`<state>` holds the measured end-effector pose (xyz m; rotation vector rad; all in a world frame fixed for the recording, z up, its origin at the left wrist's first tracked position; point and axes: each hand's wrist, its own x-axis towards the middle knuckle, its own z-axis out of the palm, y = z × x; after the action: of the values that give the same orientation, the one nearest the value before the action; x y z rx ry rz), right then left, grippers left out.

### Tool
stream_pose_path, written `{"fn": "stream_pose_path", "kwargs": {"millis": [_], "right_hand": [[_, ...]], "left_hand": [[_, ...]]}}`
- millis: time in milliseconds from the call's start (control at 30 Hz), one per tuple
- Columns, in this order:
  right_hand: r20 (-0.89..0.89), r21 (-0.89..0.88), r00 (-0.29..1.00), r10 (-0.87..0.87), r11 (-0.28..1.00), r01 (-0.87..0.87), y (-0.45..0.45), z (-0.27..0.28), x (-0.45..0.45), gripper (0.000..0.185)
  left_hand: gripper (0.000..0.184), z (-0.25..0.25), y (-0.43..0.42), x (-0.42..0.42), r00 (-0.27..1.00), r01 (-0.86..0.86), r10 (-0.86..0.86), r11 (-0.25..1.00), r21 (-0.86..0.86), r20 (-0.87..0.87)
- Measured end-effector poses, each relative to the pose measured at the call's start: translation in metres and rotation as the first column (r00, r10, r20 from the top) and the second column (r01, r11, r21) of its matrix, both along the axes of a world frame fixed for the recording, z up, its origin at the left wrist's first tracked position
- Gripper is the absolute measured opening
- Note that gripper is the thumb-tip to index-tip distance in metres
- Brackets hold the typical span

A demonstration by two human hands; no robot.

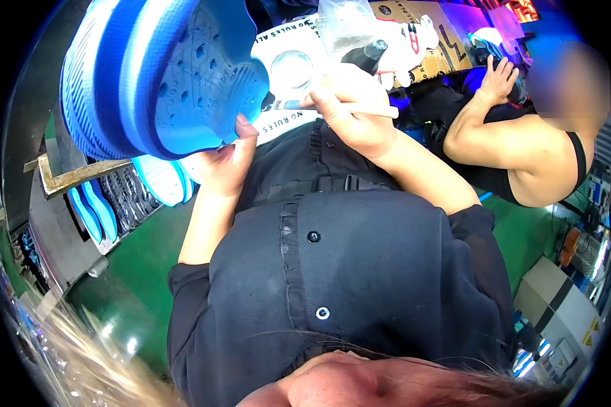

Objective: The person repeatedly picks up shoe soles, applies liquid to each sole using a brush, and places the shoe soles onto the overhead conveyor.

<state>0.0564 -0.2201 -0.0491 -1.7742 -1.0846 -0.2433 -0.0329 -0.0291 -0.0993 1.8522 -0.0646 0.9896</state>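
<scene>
My left hand (227, 163) is closed on the near edge of a bright blue shoe sole (207, 85). The sole is tilted up, and its inner face shows small holes and raised lines. A brush (377, 110) with a pale handle is held in my right hand (356, 112). Its dark bristle end points left and is at the sole's right edge; whether it touches, I cannot tell. Just beyond my right hand stands a small round dish (292, 70), apparently with clear liquid, on a white sheet (285, 122) printed with black letters.
White shoe parts (414, 44) and a clear plastic bag (346, 24) lie beyond my hands, beside a cardboard box (394, 10). More blue soles (95, 210) sit on a rack at left. A co-worker (543, 163) sits close at right, handling a shoe.
</scene>
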Motion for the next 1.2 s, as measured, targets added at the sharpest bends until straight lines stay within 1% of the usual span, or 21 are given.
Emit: {"fn": "stream_pose_path", "kwargs": {"millis": [133, 200, 267, 400, 433, 467, 533, 600, 667, 700, 733, 800, 833, 867, 900, 933, 1000, 1067, 1100, 1133, 1200], "right_hand": [[-0.005, 0.006, 0.999, 0.049, 0.999, -0.049, 0.006, 0.001, 0.000, 0.017], [0.051, 0.023, 0.998, 0.034, 0.999, -0.035, 0.001, -0.003, 0.004, 0.016], [0.053, 0.043, 0.997, -0.056, 0.998, 0.054, -0.007, -0.007, 0.007, 0.013], [-0.009, 0.194, 0.993, -0.117, 0.974, 0.117, -0.017, -0.015, 0.011, 0.014], [-0.187, 0.122, 0.976, -0.112, 0.983, 0.136, -0.024, -0.010, 0.004, 0.021], [-0.120, 0.134, 0.982, -0.144, 0.978, 0.160, -0.027, -0.013, 0.006, 0.021], [-0.154, 0.136, 0.971, -0.183, 0.969, 0.204, -0.032, -0.023, 0.009, 0.022], [-0.020, 0.092, 0.967, -0.254, 0.962, 0.255, -0.038, -0.017, 0.012, 0.024], [-0.234, 0.095, 0.943, -0.235, 0.960, 0.263, -0.043, -0.016, 0.010, 0.025], [-0.265, 0.144, 0.943, -0.203, 0.958, 0.247, -0.047, -0.016, 0.011, 0.024], [-0.299, 0.193, 0.940, -0.163, 0.954, 0.227, -0.051, -0.015, 0.011, 0.024], [-0.362, 0.232, 0.921, -0.141, 0.944, 0.236, -0.059, -0.013, 0.011, 0.023], [-0.136, 0.220, 0.968, -0.213, 0.946, 0.239, -0.063, -0.018, 0.015, 0.023], [-0.437, 0.163, 0.879, -0.189, 0.945, 0.284, -0.066, -0.010, 0.010, 0.023], [-0.443, 0.163, 0.873, -0.203, 0.939, 0.301, -0.067, -0.015, 0.011, 0.024], [-0.451, 0.163, 0.866, -0.216, 0.934, 0.317, -0.068, -0.020, 0.012, 0.024], [-0.462, 0.176, 0.861, -0.211, 0.930, 0.322, -0.072, -0.018, 0.011, 0.026], [-0.493, 0.202, 0.844, -0.210, 0.916, 0.346, -0.076, -0.022, 0.014, 0.026], [-0.507, 0.194, 0.837, -0.205, 0.919, 0.342, -0.078, -0.027, 0.016, 0.028], [-0.506, 0.196, 0.838, -0.206, 0.918, 0.345, -0.081, -0.028, 0.017, 0.028], [-0.595, 0.187, 0.782, -0.187, 0.914, 0.361, -0.085, -0.031, 0.017, 0.030]], "left_hand": [[0.041, 0.001, 0.001, -0.001, 0.999, 0.017, -0.016, 1.000, 0.013, -0.043], [0.041, 0.002, 0.002, -0.001, 0.997, 0.015, -0.015, 1.000, -0.002, -0.077], [0.040, 0.000, 0.005, -0.001, 0.997, 0.032, -0.031, 0.999, 0.008, -0.067], [0.046, 0.015, 0.008, 0.005, 0.999, -0.009, 0.010, 1.000, 0.011, -0.031], [0.050, 0.026, 0.009, 0.006, 0.993, -0.029, 0.017, 0.994, -0.104, -0.117], [0.054, 0.039, 0.009, 0.007, 0.980, -0.050, 0.007, 0.975, -0.215, -0.197], [0.057, 0.077, 0.008, 0.008, 0.958, -0.051, -0.024, 0.966, -0.255, -0.285], [0.060, 0.105, 0.014, 0.008, 0.886, 0.216, -0.383, 0.840, -0.498, -0.261], [0.066, 0.126, 0.015, 0.012, 0.733, 0.324, -0.629, 0.656, -0.682, -0.257], [0.069, 0.133, 0.009, 0.021, 0.643, 0.365, -0.719, 0.592, -0.718, -0.265], [0.073, 0.141, 0.001, 0.030, 0.543, 0.395, -0.794, 0.528, -0.752, -0.273], [0.071, 0.162, -0.032, 0.061, 0.473, 0.497, -0.847, 0.483, -0.720, -0.242], [0.070, 0.173, -0.049, 0.080, 0.442, 0.549, -0.864, 0.474, -0.689, -0.241], [0.069, 0.182, -0.060, 0.112, 0.412, 0.589, -0.886, 0.437, -0.679, -0.213], [0.068, 0.190, -0.071, 0.145, 0.380, 0.628, -0.907, 0.399, -0.669, -0.184], [0.065, 0.199, -0.083, 0.185, 0.334, 0.643, -0.937, 0.303, -0.704, -0.098], [0.062, 0.222, -0.105, 0.252, 0.426, 0.484, -0.904, 0.183, -0.856, 0.047], [0.044, 0.238, -0.124, 0.285, 0.551, 0.487, -0.825, 0.193, -0.852, 0.128], [0.054, 0.243, -0.133, 0.279, 0.612, 0.520, -0.781, 0.278, -0.808, 0.125], [0.054, 0.240, -0.137, 0.271, 0.609, 0.522, -0.783, 0.278, -0.806, 0.125], [0.052, 0.225, -0.135, 0.241, 0.597, 0.615, -0.801, 0.428, -0.662, 0.036]]}}
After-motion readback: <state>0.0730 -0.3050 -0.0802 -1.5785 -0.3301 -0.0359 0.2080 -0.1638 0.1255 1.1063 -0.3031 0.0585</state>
